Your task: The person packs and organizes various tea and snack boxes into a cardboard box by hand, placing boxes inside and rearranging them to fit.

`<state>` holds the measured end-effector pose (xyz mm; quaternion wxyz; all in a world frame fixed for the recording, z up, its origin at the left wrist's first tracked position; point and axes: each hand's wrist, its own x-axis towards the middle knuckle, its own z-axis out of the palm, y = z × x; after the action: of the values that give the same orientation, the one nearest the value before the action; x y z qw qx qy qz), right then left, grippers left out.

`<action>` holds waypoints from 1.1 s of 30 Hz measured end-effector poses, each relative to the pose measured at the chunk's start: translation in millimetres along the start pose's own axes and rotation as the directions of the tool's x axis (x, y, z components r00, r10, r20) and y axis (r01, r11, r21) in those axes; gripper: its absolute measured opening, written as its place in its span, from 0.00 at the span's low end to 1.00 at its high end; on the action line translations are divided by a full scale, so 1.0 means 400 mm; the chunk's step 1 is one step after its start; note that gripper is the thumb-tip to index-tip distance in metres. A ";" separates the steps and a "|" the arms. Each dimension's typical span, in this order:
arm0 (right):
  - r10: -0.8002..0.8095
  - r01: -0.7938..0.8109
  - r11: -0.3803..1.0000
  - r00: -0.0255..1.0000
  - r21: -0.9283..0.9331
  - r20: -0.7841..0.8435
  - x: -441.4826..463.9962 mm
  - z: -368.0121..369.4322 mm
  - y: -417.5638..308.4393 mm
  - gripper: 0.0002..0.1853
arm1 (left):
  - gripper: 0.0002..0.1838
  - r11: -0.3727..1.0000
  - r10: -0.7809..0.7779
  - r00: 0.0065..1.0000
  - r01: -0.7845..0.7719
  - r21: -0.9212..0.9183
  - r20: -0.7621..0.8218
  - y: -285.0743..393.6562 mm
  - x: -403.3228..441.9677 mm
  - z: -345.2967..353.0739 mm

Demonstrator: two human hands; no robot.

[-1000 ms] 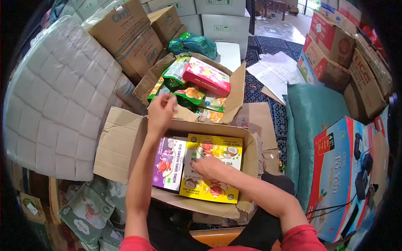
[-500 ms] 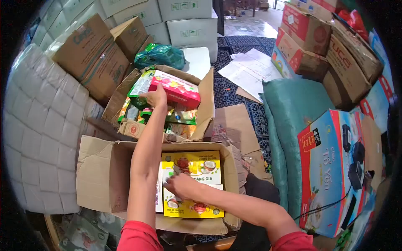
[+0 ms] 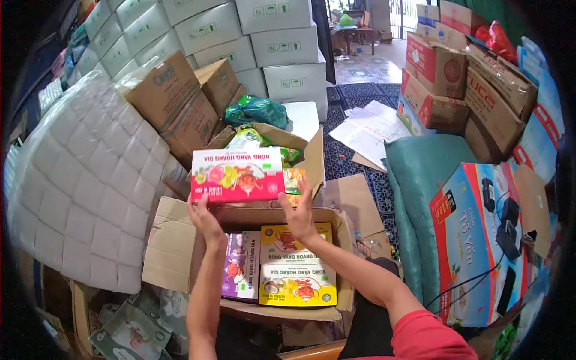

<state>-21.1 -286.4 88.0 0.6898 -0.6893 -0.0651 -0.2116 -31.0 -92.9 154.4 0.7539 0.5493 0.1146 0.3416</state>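
A pink box [image 3: 237,174] is held up above the gap between two open cartons. My left hand [image 3: 207,221] grips its lower left corner. At the box's right end is my right hand [image 3: 300,213], its fingers spread and the thumb near the edge; whether it touches the box is unclear. In the near carton [image 3: 324,313] lie yellow boxes [image 3: 298,284] and a purple box [image 3: 241,266] at their left. The far carton [image 3: 314,157] contains green packets [image 3: 247,139] and orange ones, partly hidden behind the pink box.
A large plastic-wrapped white bundle [image 3: 90,180] stands at the left. Brown cartons [image 3: 165,90] and white cartons [image 3: 294,81] are stacked behind. On the right are a green sack [image 3: 429,192] and a blue-red box [image 3: 474,240] with black adapters and cables on it.
The pink box has been taken out of the far carton and brought nearer, held by my left hand. My right hand has left the yellow boxes and risen to the pink box's right end.
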 end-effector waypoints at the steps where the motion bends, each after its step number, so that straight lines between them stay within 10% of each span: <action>1: 0.046 -0.060 0.987 0.994 0.149 0.094 0.010 -0.009 -0.018 0.41 | 0.24 0.999 0.019 1.000 -0.018 -0.032 0.012 0.003 -0.026 -0.032; 6: 0.151 -0.321 0.823 0.918 0.467 0.366 -0.021 -0.034 -0.066 0.42 | 0.25 0.979 0.198 0.975 -0.201 0.020 0.099 0.074 -0.143 -0.096; 11: 0.117 -0.263 0.918 0.896 0.297 0.429 -0.048 -0.056 -0.066 0.36 | 0.19 0.954 0.300 0.950 -0.301 0.000 0.090 0.068 -0.209 -0.238; 14: 0.218 -0.322 0.927 0.880 0.193 0.422 -0.104 -0.063 -0.057 0.33 | 0.18 0.867 0.317 0.936 -0.352 0.353 0.153 0.069 -0.185 -0.311; 19: 0.351 -0.437 0.899 0.747 0.020 0.565 -0.179 -0.104 -0.014 0.32 | 0.23 0.660 0.077 0.997 -0.047 0.750 -0.006 0.054 -0.167 -0.303; 24: 0.648 -0.765 0.643 0.523 -0.031 0.554 -0.223 -0.172 -0.031 0.28 | 0.25 0.259 -0.152 0.988 0.016 0.966 0.025 0.034 -0.191 -0.250; 27: 0.837 -0.917 0.387 0.306 -0.096 0.454 -0.204 -0.203 -0.028 0.30 | 0.24 0.242 -0.252 0.961 -0.051 0.969 0.113 -0.032 -0.199 -0.248; 33: 0.763 -0.700 0.643 0.547 -0.312 0.345 -0.133 -0.234 0.122 0.50 | 0.31 0.223 -0.573 0.789 -0.110 0.969 0.222 -0.136 -0.206 -0.180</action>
<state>-69.4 -369.1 19.0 0.6307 -0.7274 0.0868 0.2559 -110.4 -100.4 61.8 0.3049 0.9335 0.1630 -0.0953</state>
